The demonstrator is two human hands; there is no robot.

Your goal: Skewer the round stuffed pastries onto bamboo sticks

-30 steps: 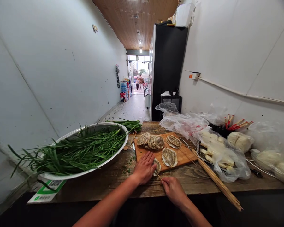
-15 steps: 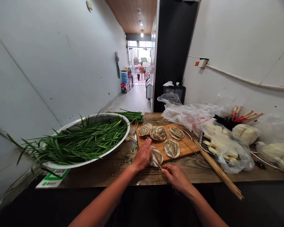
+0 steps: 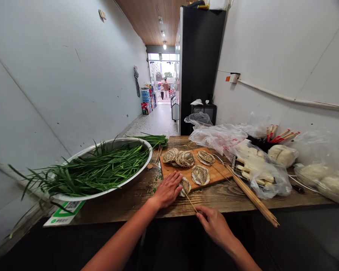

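Note:
My left hand (image 3: 168,190) lies flat with its fingers stretched out, covering part of a flat, round, brown-and-grey food piece (image 3: 185,186) with a pale ruffled edge. That piece is at the near left corner of a wooden cutting board (image 3: 220,172). A thin wooden skewer (image 3: 191,203) is pinched in my right hand (image 3: 214,222); its far tip meets the near edge of the piece, and how deep it goes I cannot tell. Similar pieces lie farther back on the board: a single one (image 3: 200,175), a stack (image 3: 185,159) and another pile (image 3: 205,157).
A large metal basin (image 3: 138,177) heaped with green chives (image 3: 101,165) stands on the left. Right of the board, a bundle of skewers (image 3: 255,197) juts over the table edge. Beyond it are plastic bags (image 3: 274,180) of pale food and red-tipped sticks (image 3: 282,136).
My left hand has settled flat on the piece. My right hand has drawn slightly away, so more of the skewer shows. The view has shifted slightly.

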